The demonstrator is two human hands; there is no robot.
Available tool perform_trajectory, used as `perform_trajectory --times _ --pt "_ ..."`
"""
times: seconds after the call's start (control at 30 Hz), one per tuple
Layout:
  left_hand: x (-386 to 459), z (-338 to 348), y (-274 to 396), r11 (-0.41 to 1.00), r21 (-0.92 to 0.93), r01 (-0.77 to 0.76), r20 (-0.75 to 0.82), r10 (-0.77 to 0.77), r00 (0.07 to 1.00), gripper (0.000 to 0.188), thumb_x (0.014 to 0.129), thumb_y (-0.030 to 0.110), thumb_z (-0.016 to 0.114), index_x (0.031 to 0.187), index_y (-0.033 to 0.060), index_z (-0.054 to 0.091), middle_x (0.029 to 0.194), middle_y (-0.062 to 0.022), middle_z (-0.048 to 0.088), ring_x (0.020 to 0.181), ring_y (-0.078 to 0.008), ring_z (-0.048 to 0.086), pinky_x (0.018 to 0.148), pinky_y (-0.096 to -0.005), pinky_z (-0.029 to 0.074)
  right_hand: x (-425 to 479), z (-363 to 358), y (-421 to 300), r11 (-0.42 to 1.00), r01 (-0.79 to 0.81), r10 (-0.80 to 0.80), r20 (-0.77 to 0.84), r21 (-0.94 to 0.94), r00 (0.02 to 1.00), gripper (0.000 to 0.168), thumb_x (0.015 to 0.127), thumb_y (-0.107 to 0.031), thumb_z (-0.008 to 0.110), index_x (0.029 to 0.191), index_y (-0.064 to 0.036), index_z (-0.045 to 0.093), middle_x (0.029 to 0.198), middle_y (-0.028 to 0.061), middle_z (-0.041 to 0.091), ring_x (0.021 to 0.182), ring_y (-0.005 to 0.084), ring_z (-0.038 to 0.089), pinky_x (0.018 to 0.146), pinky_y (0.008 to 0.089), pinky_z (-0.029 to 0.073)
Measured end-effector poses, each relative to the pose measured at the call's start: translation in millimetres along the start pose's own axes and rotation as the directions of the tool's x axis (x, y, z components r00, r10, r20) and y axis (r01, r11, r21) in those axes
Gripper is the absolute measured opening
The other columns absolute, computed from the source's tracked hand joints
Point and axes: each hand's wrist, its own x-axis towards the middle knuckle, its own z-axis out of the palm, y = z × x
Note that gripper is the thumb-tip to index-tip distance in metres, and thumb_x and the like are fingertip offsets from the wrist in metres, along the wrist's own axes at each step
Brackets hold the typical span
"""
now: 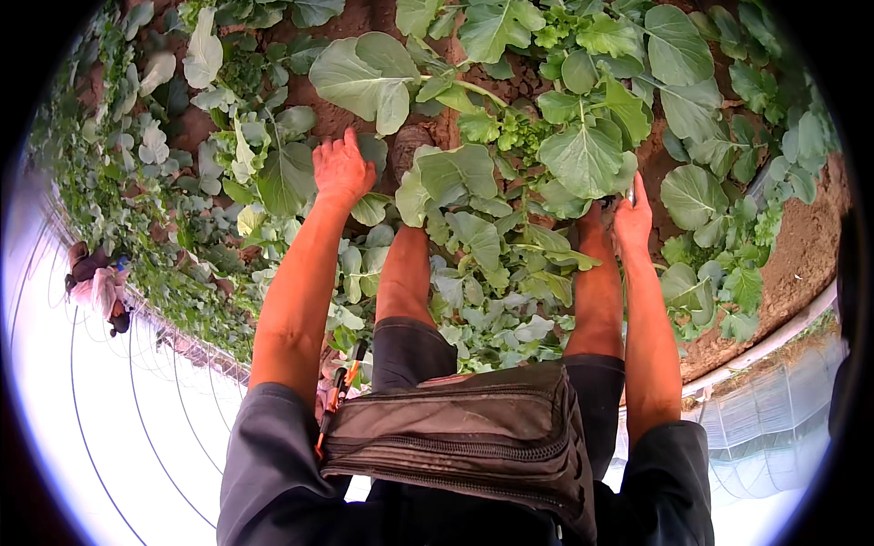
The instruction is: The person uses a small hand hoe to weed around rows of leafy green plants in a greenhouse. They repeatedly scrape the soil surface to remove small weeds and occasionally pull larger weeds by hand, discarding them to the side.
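Back upwards, my left hand is over the leafy plants beside my left shoe. Its fingertips curl down out of sight, so I cannot tell whether they grip anything. A broad green leaf lies just left of it. My right hand is closed around a small shiny metal tool, mostly hidden by the fingers and a leaf. Large rounded leaves of a brassica-like plant hang just left of that hand. More leafy plants grow between my legs.
Reddish-brown soil shows at the right, edged by a pale rail. A dark waist bag hangs before me, an orange-and-black cord at its side. Another person is among the plants far left. Translucent sheeting curves behind.
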Motion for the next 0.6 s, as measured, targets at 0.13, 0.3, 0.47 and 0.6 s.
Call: perform_trajectory --times 0.13,0.3,0.47,0.6 --pt "-31.7 -6.4 -1.3 0.994 0.001 -0.105 0.319 0.1 0.943 0.048 0.087 0.047 0.065 0.114 0.0084 0.069 0.114 -0.0131 0.068 0.111 -0.035 0.063 0.102 -0.0457 0.045 15.4 18.6 27.2 0.985 0.137 -0.127 -0.091 0.109 0.988 0.057 0.101 -0.005 0.044 0.155 -0.025 0.045 0.073 0.0001 0.057 0.046 0.0088 0.043 0.039 0.0296 0.034" --pt "-52.3 -19.6 -1.0 0.972 -0.021 -0.234 0.412 0.222 0.883 0.051 0.09 0.054 0.062 0.103 0.006 0.074 0.11 -0.017 0.071 0.108 -0.0364 0.066 0.1 -0.0455 0.048 1.5 21.6 21.0 0.982 0.067 -0.049 -0.106 0.178 0.993 0.049 0.104 -0.011 0.047 0.15 -0.025 0.05 0.071 -0.001 0.058 0.044 0.0081 0.042 0.038 0.0288 0.033" --pt "-27.2 -6.4 -3.7 0.953 -0.255 0.164 0.555 0.005 0.832 0.06 0.095 0.058 0.056 0.105 0.0001 0.071 0.113 -0.0226 0.072 0.109 -0.0418 0.067 0.096 -0.0499 0.051 7.0 30.0 21.4 0.972 0.008 0.005 -0.053 0.234 0.999 0.061 0.098 -0.001 0.046 0.154 -0.025 0.047 0.079 0.0017 0.062 0.048 0.0092 0.045 0.042 0.0289 0.037" --pt "14.0 43.9 -26.8 0.916 -0.25 0.313 0.449 -0.176 0.876 0.057 0.093 0.04 0.064 0.126 -0.0058 0.056 0.112 -0.0284 0.07 0.11 -0.0435 0.066 0.095 -0.0494 0.053 46.7 30.5 63.9 0.949 0.277 -0.256 -0.15 0.147 0.955 0.058 0.1 -0.001 0.049 0.153 -0.024 0.049 0.083 0.0023 0.064 0.051 0.0076 0.046 0.044 0.0266 0.037"
